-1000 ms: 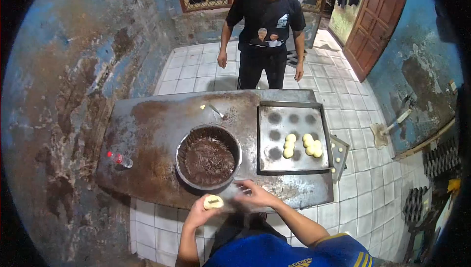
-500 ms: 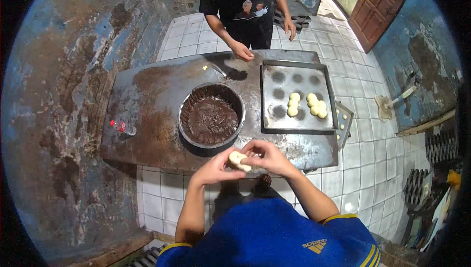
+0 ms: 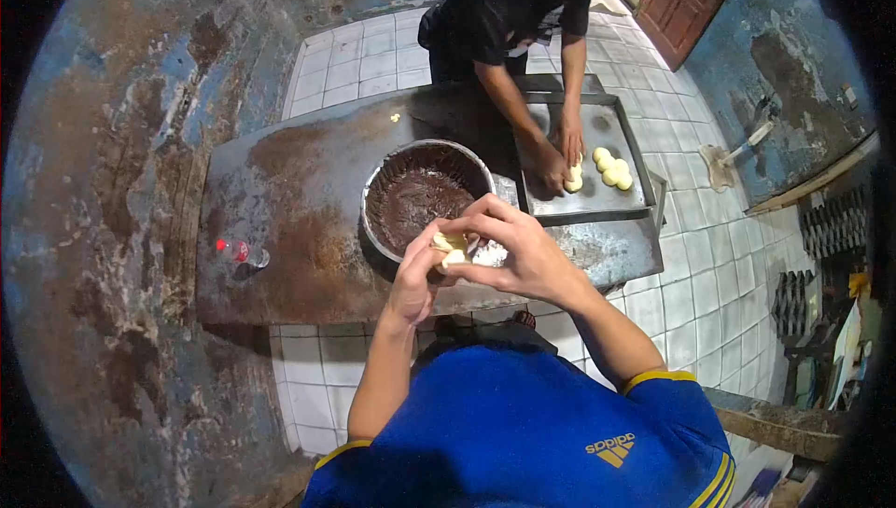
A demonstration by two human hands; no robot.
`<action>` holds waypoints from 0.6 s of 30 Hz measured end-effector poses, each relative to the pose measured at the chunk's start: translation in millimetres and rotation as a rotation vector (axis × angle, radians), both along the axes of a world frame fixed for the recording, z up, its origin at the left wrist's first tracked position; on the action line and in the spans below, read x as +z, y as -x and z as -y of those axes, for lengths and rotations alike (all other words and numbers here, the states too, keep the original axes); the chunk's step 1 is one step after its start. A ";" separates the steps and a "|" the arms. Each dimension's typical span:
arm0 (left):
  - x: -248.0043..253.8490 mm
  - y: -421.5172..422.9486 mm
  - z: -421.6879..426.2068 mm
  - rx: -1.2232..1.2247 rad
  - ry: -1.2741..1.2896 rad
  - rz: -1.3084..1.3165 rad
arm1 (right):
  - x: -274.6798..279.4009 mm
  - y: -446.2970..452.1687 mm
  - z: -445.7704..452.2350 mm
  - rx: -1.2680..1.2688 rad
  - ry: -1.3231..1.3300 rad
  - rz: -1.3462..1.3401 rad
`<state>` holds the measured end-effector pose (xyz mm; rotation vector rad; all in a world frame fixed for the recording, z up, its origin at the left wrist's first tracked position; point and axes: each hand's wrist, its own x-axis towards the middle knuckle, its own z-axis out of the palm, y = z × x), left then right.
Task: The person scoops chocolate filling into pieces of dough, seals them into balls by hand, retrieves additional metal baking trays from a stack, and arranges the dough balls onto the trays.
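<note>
In front of my chest, near the table's front edge, both hands hold a pale piece of dough. My left hand curls around its left side. My right hand reaches over from the right, its thumb and fingers closed at the dough and partly covering it. Just beyond my hands stands a round metal pot with a dark brown, sticky filling inside. Beyond it on the right, a square metal tray carries several pale dough balls.
Across the metal table, another person leans over the tray, their hands on dough balls in it. A plastic bottle with a red cap lies at the left. Small dough bits and white powder are on the tabletop.
My hands have risen toward the pot with the dough, and my right hand now covers more of it. The other person has leaned in and put both hands into the tray.
</note>
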<state>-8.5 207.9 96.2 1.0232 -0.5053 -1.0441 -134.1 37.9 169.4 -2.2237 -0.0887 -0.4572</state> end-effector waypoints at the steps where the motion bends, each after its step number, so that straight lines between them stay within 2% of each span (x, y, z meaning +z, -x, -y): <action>1: 3.9 -6.2 -6.3 -0.010 0.038 -0.085 | -2.2 -3.1 -5.2 -0.010 -0.096 -0.049; 2: 3.9 -12.5 -11.7 -0.022 0.075 -0.172 | -5.4 -6.4 -10.4 -0.023 -0.192 -0.099; 4: -2.8 -21.0 -23.5 -0.045 0.074 -0.185 | -12.6 -14.4 -22.9 -0.044 -0.192 -0.037; 6: -2.6 -25.9 -31.0 -0.005 0.007 -0.101 | -8.1 -21.3 -35.3 -0.020 -0.263 -0.067; 10: 6.2 -32.7 -38.4 -0.012 0.055 -0.097 | -11.1 -39.4 -58.3 -0.115 -0.065 -0.063; 12: 3.1 -43.3 -49.1 -0.049 0.080 -0.160 | -7.8 -44.0 -61.9 -0.116 -0.097 -0.082; 14: 3.3 -49.5 -56.6 -0.082 0.104 -0.224 | -14.3 -45.9 -63.4 -0.129 -0.336 -0.139; 16: 9.6 -51.2 -61.1 -0.068 0.091 -0.004 | -12.2 -45.5 -69.5 -0.135 -0.334 -0.097; 17: 16.5 -52.0 -62.5 -0.041 0.021 0.169 | -14.6 -45.6 -73.0 -0.152 -0.426 -0.075; 18: 15.8 -54.2 -61.5 -0.050 0.025 0.167 | -17.7 -45.2 -75.6 -0.167 -0.516 -0.053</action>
